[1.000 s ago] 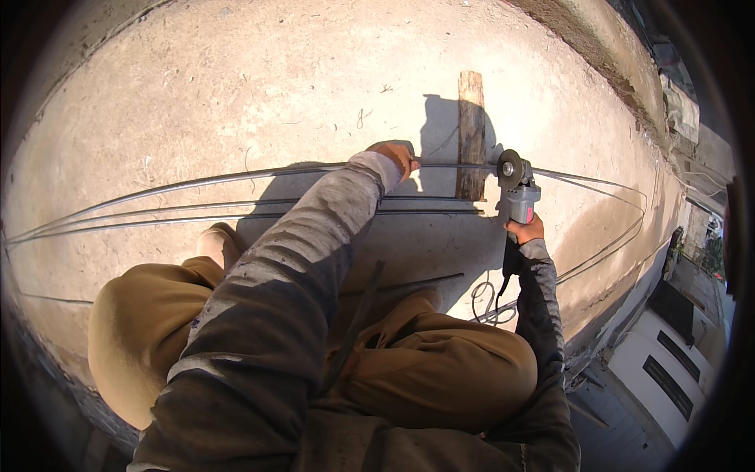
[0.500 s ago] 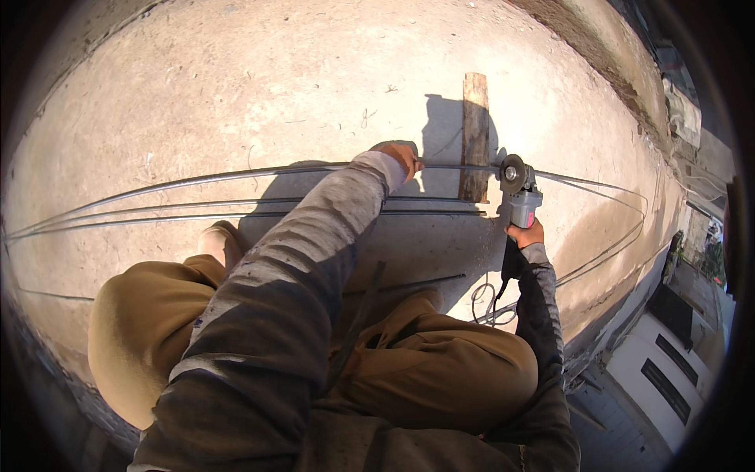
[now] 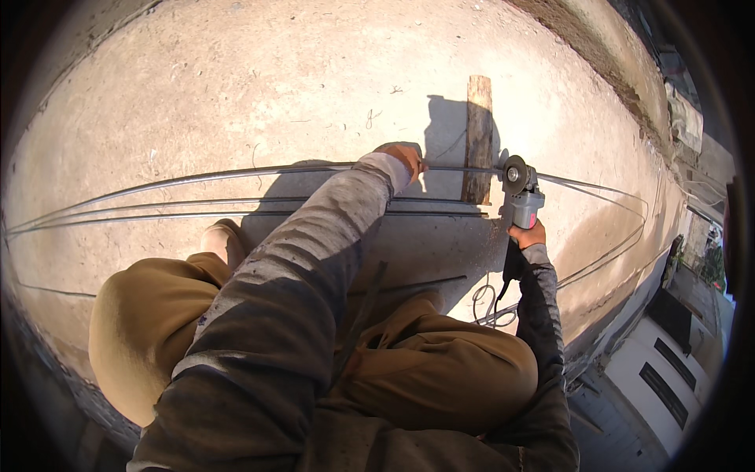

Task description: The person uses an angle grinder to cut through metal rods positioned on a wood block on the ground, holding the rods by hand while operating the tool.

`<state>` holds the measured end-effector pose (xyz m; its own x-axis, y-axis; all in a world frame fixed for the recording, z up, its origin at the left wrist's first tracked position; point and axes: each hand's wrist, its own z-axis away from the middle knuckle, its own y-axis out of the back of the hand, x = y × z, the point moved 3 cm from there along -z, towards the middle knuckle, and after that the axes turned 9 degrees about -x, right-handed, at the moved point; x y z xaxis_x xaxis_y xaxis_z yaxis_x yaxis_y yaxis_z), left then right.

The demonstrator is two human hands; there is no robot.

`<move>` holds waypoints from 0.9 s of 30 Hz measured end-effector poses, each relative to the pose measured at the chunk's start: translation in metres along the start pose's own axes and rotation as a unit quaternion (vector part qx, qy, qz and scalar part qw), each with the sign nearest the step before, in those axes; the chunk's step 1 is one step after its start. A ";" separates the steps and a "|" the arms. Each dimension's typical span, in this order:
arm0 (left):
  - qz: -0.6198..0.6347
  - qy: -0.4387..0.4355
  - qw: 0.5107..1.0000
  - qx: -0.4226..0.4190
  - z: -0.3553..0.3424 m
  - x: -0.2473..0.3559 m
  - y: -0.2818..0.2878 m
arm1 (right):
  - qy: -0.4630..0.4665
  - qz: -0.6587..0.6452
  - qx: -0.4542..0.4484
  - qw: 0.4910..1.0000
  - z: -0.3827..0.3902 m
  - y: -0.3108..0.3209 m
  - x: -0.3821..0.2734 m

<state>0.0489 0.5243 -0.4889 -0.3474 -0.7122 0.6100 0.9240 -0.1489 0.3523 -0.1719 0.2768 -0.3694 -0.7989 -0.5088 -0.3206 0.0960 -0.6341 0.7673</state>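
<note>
My left hand (image 3: 404, 160) is closed around a long thin metal rod (image 3: 259, 171) that runs left to right across the ground. Just right of that hand, the rod passes over a short wooden plank (image 3: 478, 138). My right hand (image 3: 528, 235) grips a grey angle grinder (image 3: 523, 206) by its body, with the tool upright in the view. Its round disc (image 3: 515, 175) is at the rod, right of the plank; whether it touches cannot be made out. Faint specks show below the grinder.
Two more metal rods (image 3: 181, 205) lie nearer to me, their right ends by the plank. A looped cord (image 3: 491, 308) lies beside my right forearm. Thin rods bend round at the right (image 3: 643, 206). A dark bar (image 3: 425, 283) lies by my foot. A white structure (image 3: 657, 377) stands lower right.
The whole view has shifted very slightly. Both hands, the rod and the grinder keep the same places relative to each other.
</note>
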 end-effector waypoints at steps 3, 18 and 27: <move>-0.008 -0.013 1.000 0.003 0.002 0.005 0.002 | -0.007 0.002 0.006 1.000 -0.002 0.002 0.016; -0.019 -0.027 0.999 -0.011 0.022 0.012 0.010 | -0.024 -0.004 0.004 1.000 -0.004 0.002 0.001; -0.018 0.014 1.000 -0.002 0.017 0.009 0.006 | 0.002 -0.035 -0.007 0.999 -0.001 -0.001 -0.005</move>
<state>0.0482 0.5291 -0.4692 -0.3760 -0.7250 0.5771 0.9117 -0.1781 0.3703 -0.1677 0.2793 -0.3696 -0.8016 -0.4646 -0.3762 0.0472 -0.6765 0.7349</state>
